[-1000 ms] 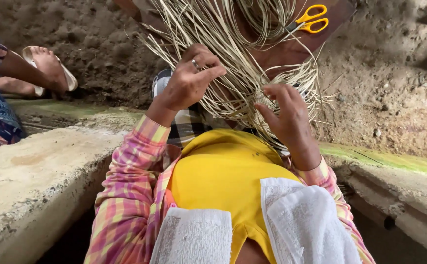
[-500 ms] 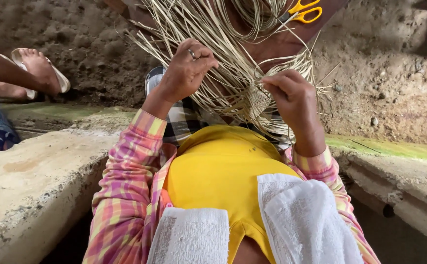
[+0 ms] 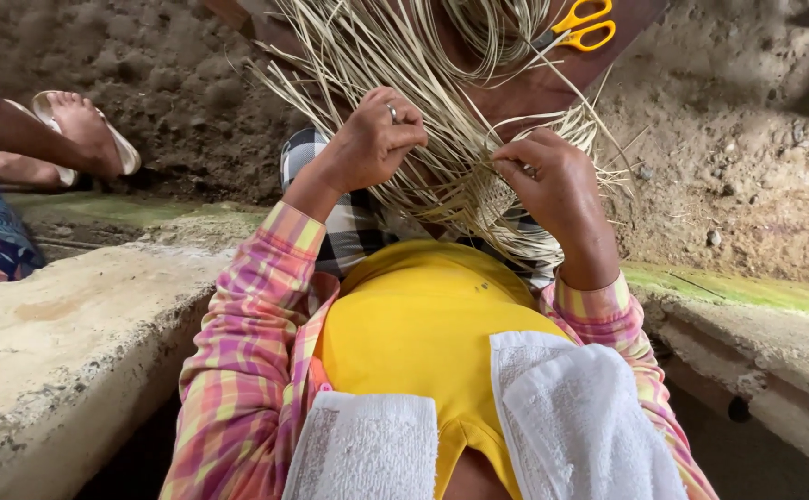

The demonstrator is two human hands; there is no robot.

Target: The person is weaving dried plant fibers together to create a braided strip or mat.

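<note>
A bundle of pale straw strips (image 3: 404,56) fans up from a small woven patch (image 3: 490,196) held over my lap. My left hand (image 3: 367,139), with a ring on one finger, is closed around several loose strips on the left of the bundle. My right hand (image 3: 553,181) pinches strips right beside the woven patch, fingers curled tight. Both sleeves are pink and yellow plaid.
Yellow-handled scissors (image 3: 582,26) lie on a brown board beyond the straw. A concrete ledge (image 3: 62,324) runs on my left and another (image 3: 756,324) on my right. Another person's sandalled foot (image 3: 85,130) rests at far left. A white towel (image 3: 562,417) hangs over my yellow shirt.
My right hand went from open fingers to a closed pinch on the strips near the woven patch. My left hand closed on the strips and shifted slightly right.
</note>
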